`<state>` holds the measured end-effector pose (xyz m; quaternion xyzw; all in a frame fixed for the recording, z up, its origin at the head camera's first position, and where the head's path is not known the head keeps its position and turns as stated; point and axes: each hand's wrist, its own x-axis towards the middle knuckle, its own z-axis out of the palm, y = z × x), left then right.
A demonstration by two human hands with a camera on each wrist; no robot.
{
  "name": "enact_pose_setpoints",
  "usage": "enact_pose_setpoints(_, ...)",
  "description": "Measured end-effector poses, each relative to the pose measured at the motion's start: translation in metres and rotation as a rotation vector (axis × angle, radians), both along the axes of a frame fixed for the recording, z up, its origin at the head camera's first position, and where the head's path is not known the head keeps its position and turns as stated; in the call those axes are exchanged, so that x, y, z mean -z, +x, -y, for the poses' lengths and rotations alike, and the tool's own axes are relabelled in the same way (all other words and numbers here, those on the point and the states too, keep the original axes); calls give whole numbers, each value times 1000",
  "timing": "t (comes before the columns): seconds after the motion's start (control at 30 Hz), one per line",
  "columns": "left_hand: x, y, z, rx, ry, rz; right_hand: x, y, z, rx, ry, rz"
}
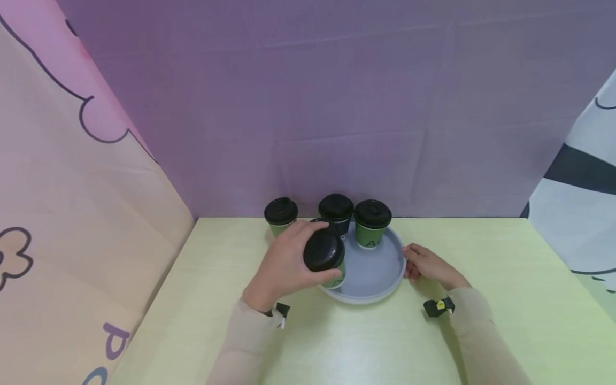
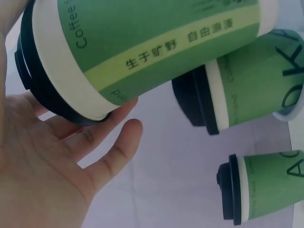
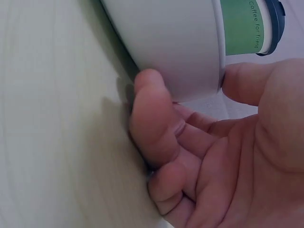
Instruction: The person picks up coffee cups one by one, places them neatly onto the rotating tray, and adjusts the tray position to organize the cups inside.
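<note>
Now cup (image 1: 325,256) upright in L hand (image 1: 284,264)

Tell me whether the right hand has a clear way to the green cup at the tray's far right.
Probably yes: the right hand grips the tray rim, and only bare tray floor lies between it and that cup.

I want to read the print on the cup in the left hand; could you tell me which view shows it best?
The left wrist view: the held cup fills it, its green band and lettering sharp. The head view shows mostly its black lid in the left hand. The right wrist view misses it.
</note>
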<state>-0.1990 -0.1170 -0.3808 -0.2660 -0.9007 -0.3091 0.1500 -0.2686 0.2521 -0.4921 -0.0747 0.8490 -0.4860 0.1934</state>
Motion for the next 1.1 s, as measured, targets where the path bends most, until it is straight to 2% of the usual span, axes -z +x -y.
enact_pose_setpoints(0.1,2,-1,-3,-6,-21,-18,-1,0,1,-16,-4,-1)
enact_pose_setpoints(0.3,6,-1,-13,3,-44,2,0,0,-2,-42,-15,-1)
enact_pose_setpoints(0.6,17,-5,-29,36,-59,-81,0,0,-4,-52,-21,18)
enact_pose_setpoints(0.87,25,-7,-38,48,-105,-78,-6,3,-2,-57,-49,44)
enact_pose_setpoints(1.1,28,-8,-43,38,-143,-104,-8,4,-1,-55,-60,58)
